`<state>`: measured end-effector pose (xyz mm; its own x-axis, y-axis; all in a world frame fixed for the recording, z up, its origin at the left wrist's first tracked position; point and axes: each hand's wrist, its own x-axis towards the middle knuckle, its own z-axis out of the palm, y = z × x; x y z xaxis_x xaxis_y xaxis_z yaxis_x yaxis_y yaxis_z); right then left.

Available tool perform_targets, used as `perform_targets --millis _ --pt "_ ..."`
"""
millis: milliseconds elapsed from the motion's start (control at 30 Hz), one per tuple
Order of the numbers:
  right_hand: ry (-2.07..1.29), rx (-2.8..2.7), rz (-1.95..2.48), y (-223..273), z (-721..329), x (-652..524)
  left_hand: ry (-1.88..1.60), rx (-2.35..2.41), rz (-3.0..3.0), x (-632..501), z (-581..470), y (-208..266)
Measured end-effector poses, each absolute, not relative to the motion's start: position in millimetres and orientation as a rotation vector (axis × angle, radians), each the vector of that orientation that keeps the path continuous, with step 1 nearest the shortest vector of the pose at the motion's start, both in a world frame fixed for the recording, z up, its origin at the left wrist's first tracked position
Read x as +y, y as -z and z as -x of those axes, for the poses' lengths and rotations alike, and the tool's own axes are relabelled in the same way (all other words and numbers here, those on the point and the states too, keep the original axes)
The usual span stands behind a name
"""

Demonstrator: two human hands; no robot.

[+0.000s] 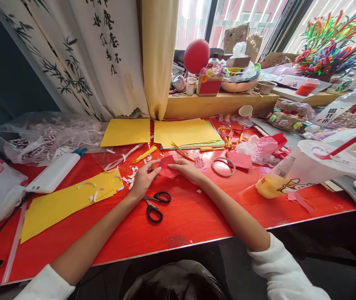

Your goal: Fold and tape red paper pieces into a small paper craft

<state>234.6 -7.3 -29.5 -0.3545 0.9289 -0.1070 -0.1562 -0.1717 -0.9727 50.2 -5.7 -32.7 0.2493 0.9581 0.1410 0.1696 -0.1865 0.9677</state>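
A small piece of red paper [167, 167] is held just above the red table [196, 221]. On its left side my left hand [145, 177] pinches it between thumb and fingers. From the other side my right hand [185, 168] grips it, fingers closed on its edge. Black-handled scissors [156, 203] lie below the paper, near my left wrist, their blades partly hidden under it. White paper scraps [130, 178] are scattered left of my left hand. A yellow pencil-like stick [183, 151] rests just beyond my right hand.
Yellow sheets [71, 200] lie to the left, with more yellow sheets [185, 132] at the back. A roll of tape [223, 166] and red paper pieces [239, 160] sit right of my hands. A lidded drink cup [290, 171] stands farther right. A white power strip [53, 173] lies left.
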Motion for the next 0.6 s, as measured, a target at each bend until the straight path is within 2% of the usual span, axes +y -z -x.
perform_targets --millis 167,367,600 --pt "-1.667 -1.368 1.085 20.5 -235.2 -10.7 -1.016 1.086 -1.572 -6.7 -49.9 31.5" --pt "-1.518 -1.449 1.061 27.5 -231.9 -8.2 -0.974 1.055 -1.668 -8.5 -51.4 31.2" --pt "-1.567 -1.459 1.123 19.9 -228.2 -11.9 -1.184 1.082 -1.579 -4.1 -51.3 37.5"
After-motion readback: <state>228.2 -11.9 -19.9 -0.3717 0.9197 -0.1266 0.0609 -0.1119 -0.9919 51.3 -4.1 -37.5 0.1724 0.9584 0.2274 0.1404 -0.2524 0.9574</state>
